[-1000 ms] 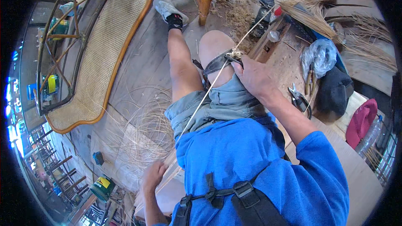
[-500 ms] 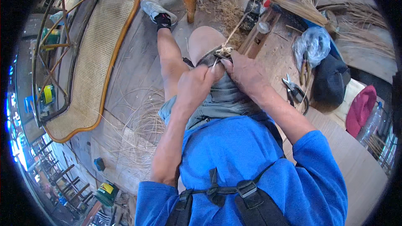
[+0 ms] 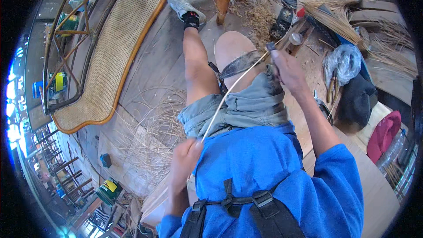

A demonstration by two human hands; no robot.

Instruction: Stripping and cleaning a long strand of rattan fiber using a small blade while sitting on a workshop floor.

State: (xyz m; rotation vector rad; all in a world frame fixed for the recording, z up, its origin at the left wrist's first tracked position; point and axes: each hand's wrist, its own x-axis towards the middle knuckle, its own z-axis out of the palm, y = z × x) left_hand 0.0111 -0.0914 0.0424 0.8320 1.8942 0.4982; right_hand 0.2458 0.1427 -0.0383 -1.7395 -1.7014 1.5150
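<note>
A thin pale rattan strip [image 3: 229, 89] runs slantwise across my thighs. Its near end is pinched in my left hand [image 3: 185, 158], low beside the blue shirt. My right hand [image 3: 288, 70] is closed beside the bent knee, around a small dark tool [image 3: 270, 46] whose exact kind I cannot make out. The strip meets this tool, and a thin length goes on beyond it toward the wooden block. A dark worn pad [image 3: 240, 64] is strapped round my leg just above the knee, under the strip.
Loose rattan strands [image 3: 152, 136] lie tangled on the floorboards at left, near a cane-woven chair [image 3: 119, 48]. Shavings [image 3: 260, 11] heap up ahead. Rightward are a wooden block [image 3: 302, 35], rattan bundles [image 3: 330, 20], pliers [image 3: 333, 86], a plastic bag [image 3: 343, 64], black cap [image 3: 356, 101] and red cap [image 3: 384, 135].
My hands, together at the knee pad before, are now apart. The left has drawn back toward my hip, stretching the strip out; the right has moved right beside the knee. The view has shifted slightly.
</note>
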